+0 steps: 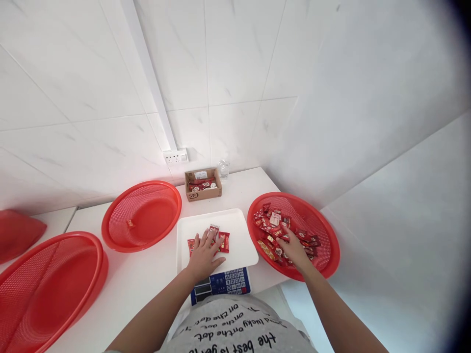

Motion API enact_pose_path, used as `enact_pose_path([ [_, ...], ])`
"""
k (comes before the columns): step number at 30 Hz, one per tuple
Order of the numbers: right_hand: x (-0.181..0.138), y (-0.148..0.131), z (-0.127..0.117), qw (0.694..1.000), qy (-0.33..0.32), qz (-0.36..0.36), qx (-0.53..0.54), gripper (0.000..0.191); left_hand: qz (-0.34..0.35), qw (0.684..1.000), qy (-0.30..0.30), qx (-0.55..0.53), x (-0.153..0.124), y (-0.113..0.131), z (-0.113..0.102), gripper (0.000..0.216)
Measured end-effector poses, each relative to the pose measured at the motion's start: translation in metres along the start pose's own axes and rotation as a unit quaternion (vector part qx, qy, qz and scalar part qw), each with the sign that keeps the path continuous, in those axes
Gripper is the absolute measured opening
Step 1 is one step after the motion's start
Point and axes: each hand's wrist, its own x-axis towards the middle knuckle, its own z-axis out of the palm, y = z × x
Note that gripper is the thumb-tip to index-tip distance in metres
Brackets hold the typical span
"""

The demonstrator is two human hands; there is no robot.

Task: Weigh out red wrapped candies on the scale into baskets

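My left hand (205, 256) lies with fingers spread over several small red wrapped packets (224, 242) on a white tray (239, 226). The tray sits on a scale whose blue keypad (235, 282) shows at its near edge; my palm and fingers hide part of the packets. To the right, my right hand (295, 251) reaches into a red mesh basket (328, 240). Its thumb and fingers are apart and touch the heap of mostly red wrapped packets (275, 219) there. No packet is visibly lifted in either hand.
A small cardboard box (204, 194) with red packets stands at the back beside a clear glass (223, 169). Left of the tray is a red basket (158, 215) with one small packet. Another red basket (55, 289) sits nearer. A wall socket (175, 156) is behind.
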Motion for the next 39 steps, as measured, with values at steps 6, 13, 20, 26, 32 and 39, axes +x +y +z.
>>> enact_pose_path([
  [6, -0.009, 0.019, 0.011, 0.994, -0.018, -0.026, -0.108, 0.051, -0.008, 1.000, -0.013, 0.015, 0.007, 0.009, 0.005, 0.056],
  [13, -0.033, -0.035, 0.051, 0.968, -0.037, -0.192, -0.156, 0.041, -0.099, 0.993, 0.061, -0.012, -0.014, -0.007, 0.005, 0.058],
  [20, -0.048, -0.084, 0.119, 0.933, -0.228, -0.219, -0.170, 0.048, -0.138, 0.986, 0.072, -0.052, -0.041, -0.027, 0.008, 0.051],
  [26, -0.040, -0.104, 0.140, 0.911, -0.275, -0.254, -0.173, 0.049, -0.104, 0.984, 0.033, -0.140, -0.039, -0.019, 0.012, 0.058],
  [32, -0.033, -0.099, 0.134, 0.901, -0.279, -0.262, -0.203, 0.045, -0.097, 0.987, 0.013, -0.127, -0.035, -0.019, 0.005, 0.073],
  [39, -0.040, -0.090, 0.133, 0.901, -0.261, -0.273, -0.214, 0.040, -0.019, 0.997, -0.036, -0.066, -0.016, -0.019, -0.006, 0.082],
])
